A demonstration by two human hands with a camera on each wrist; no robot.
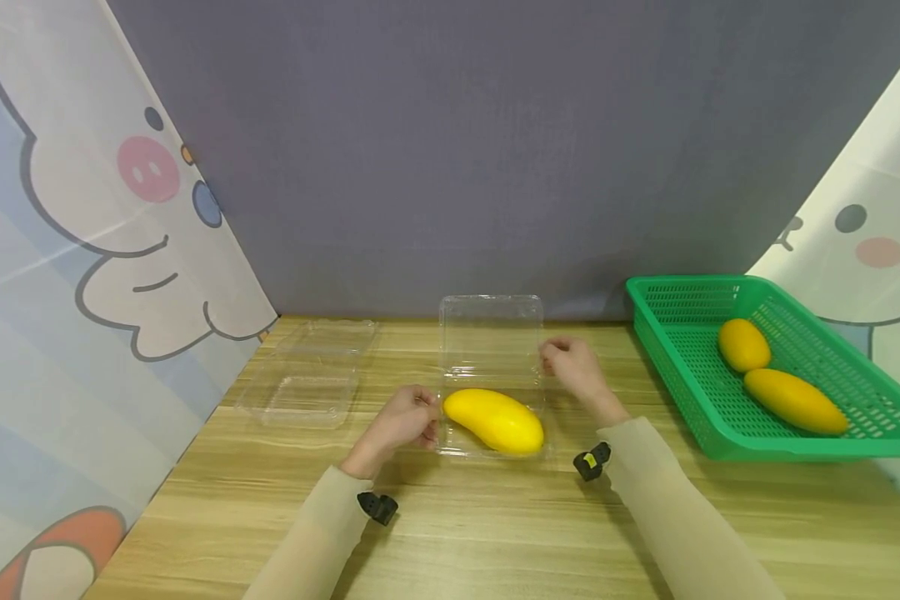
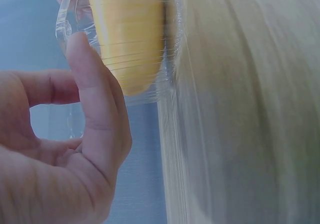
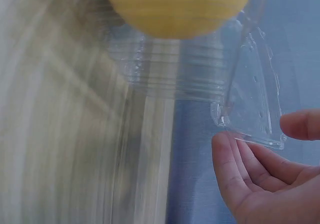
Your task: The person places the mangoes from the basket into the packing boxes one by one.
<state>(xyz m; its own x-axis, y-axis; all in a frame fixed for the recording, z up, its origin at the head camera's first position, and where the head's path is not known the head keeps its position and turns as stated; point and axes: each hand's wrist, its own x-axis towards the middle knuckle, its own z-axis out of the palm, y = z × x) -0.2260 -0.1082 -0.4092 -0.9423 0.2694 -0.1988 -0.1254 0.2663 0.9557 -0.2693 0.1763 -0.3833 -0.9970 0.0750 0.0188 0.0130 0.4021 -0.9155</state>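
Note:
In the head view, a yellow mango point(image 1: 495, 421) lies in the base of a clear plastic clamshell box point(image 1: 491, 333), whose lid stands raised at the back. Beside the box's left edge is my left hand point(image 1: 405, 417); a fingertip point(image 2: 80, 46) reaches the rim in the left wrist view, its thumb held apart from that rim. My right hand point(image 1: 573, 367) holds the right edge of the lid near the hinge. The right wrist view has the lid's corner point(image 3: 255, 139) between thumb and fingers point(image 3: 227, 156), with the mango point(image 3: 177, 9) above.
A second clear clamshell box point(image 1: 307, 387) lies spread out on the wooden table point(image 1: 450, 525) at left. At right stands a green basket point(image 1: 667, 383) with two mangoes point(image 1: 795, 402) in it. A grey panel point(image 1: 450, 167) rises along the table's back edge.

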